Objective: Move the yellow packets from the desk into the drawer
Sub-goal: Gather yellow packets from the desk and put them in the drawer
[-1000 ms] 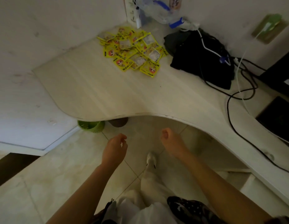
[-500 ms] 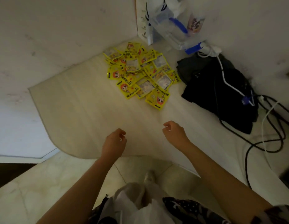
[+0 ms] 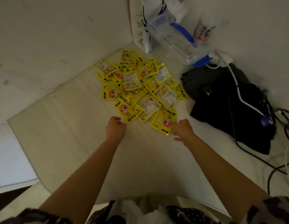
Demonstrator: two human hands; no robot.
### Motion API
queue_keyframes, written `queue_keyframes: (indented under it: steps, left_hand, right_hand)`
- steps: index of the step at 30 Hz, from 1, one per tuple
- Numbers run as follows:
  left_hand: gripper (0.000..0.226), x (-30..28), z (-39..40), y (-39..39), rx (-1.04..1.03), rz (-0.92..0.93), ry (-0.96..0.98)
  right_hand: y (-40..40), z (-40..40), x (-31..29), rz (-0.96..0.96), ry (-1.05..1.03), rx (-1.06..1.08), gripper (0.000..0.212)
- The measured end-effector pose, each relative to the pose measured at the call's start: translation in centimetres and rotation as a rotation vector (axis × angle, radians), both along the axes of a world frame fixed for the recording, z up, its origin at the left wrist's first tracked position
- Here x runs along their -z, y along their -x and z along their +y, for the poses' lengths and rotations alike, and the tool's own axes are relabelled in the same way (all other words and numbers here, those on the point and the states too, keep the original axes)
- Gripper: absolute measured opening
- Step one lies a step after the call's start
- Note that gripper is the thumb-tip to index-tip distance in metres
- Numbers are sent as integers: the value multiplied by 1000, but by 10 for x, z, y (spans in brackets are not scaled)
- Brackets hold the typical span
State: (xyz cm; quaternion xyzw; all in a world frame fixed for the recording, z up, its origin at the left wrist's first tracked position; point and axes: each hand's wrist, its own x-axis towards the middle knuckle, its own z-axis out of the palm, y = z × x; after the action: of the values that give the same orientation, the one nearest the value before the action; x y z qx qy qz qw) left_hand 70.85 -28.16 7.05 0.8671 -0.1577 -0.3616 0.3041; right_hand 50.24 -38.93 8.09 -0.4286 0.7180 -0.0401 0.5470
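Note:
A loose heap of several yellow packets (image 3: 139, 89) with a red cartoon face lies in the back corner of the pale wooden desk (image 3: 67, 135). My left hand (image 3: 115, 128) hovers just short of the heap's near left edge, fingers curled, holding nothing. My right hand (image 3: 182, 128) is at the near right edge, its fingertips on or right at the closest packet (image 3: 163, 122), thumb spread out. I see no firm grasp. No drawer is in view.
A black bag (image 3: 229, 107) lies right of the heap with white and black cables (image 3: 242, 101) across it. A clear plastic box with blue handle (image 3: 172, 34) and a white carton (image 3: 139, 25) stand against the wall behind. The floor shows at bottom left.
Both hands have moved forward from over the desk's front edge to the near edge of the heap. The view has moved closer to the corner. The right hand's fingers have spread.

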Motion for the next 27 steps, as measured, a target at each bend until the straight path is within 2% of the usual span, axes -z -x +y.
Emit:
queue_keyframes:
  steps: [7,11,16,22,24,27]
  left_hand:
    - [51,9,-46,-24,-40,19,10]
    - [70,16,-60,-19,36,-96,-109]
    - [88,19,-63,-16,106,-272,-262]
    - [102,17,-49,-31,124,-139,-260]
    - [94,18,-42,-34,132,-92,-249]
    - [65,16,-27,-31,113,-31,-187]
  right_hand:
    - [-47,-19,17,222,-30,134,89]
    - [-58,-24,20,323,-28,87,89]
    - [-49,-26,22,260,31,28,91]
    - [-17,-19,20,170,151,-95,80]
    - [-10,-14,18,148,151,-83,76]
    - [-1,-5,18,151,145,-104,68]
